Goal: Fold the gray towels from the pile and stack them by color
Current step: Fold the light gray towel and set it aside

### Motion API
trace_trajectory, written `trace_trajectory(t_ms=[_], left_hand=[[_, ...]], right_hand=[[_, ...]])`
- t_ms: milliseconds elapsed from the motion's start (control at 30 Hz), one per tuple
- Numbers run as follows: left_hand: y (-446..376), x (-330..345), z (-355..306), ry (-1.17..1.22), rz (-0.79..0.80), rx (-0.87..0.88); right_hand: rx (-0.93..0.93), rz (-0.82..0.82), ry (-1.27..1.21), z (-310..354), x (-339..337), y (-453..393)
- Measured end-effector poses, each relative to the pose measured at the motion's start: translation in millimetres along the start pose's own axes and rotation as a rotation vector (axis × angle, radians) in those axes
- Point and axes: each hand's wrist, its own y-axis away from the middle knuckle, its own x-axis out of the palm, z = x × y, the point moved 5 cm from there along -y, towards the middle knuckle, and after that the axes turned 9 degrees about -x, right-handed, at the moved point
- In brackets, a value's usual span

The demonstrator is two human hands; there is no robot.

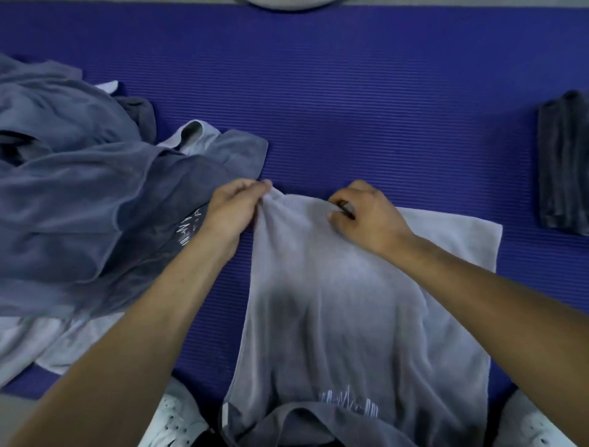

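A light gray towel (344,303) lies lengthwise in front of me on the purple mat (350,111), its near end hanging off the mat's front edge with pale embroidery showing. My left hand (234,207) pinches the towel's far left corner, bunching the cloth. My right hand (366,213) grips the far edge a little to the right, fingers curled into the fabric. A loose pile of gray towels (79,191), darker and lighter mixed, fills the left side. A folded dark gray towel stack (564,166) sits at the right edge.
A pale round object (290,3) peeks in at the top edge beyond the mat. White shoes (178,418) show below the mat's front edge, between my forearms and at the lower right corner.
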Motion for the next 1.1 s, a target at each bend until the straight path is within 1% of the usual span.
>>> trace_trajectory(t_ms=[67,233,267,367,400,467,567,600,667,700,733,800,867,900,967,1033,1100], left_hand=[[5,-15,6,0.130,-0.041,-0.019],[2,-23,12,0.163,-0.060,0.010],[-1,-23,11,0.152,-0.082,0.030],[-10,-27,11,0.135,-0.218,0.103],[-13,-28,10,0.097,-0.251,0.149],[-18,-24,8,-0.058,-0.280,0.247],[-15,-18,5,-0.317,-0.326,0.315],[-10,-16,3,-0.416,-0.360,0.364],[5,-6,-3,-0.569,-0.393,0.531],[14,5,-5,-0.613,-0.363,0.614],[21,20,-6,-0.640,-0.289,0.690],[37,60,-6,-0.689,-0.084,0.795],[51,104,-4,-0.783,0.051,0.902],[58,126,-3,-0.852,0.069,0.977],[68,167,3,-0.997,0.053,1.085],[71,198,17,-1.071,0.026,1.083],[68,213,35,-1.101,-0.007,1.006]], right_hand=[[0.021,-0.083,-0.042,-5,3,3],[0.082,-0.171,-0.030,-4,10,8],[0.090,-0.186,-0.014,-4,11,8],[0.096,-0.221,0.013,-1,11,7],[0.097,-0.228,0.006,0,10,6],[0.094,-0.219,0.034,0,7,4],[0.134,-0.133,0.197,-3,0,-2],[0.145,-0.130,0.214,-4,-4,-4],[0.136,-0.151,0.171,-8,-17,-4],[0.117,-0.156,0.129,-10,-25,-2],[0.097,-0.157,0.089,-13,-35,1],[0.092,-0.135,0.040,-24,-59,16],[0.116,-0.119,0.041,-40,-79,40],[0.133,-0.137,0.044,-49,-87,54],[0.191,-0.247,0.026,-68,-101,82],[0.291,-0.342,0.028,-93,-109,104],[0.389,-0.305,0.048,-115,-108,114]])
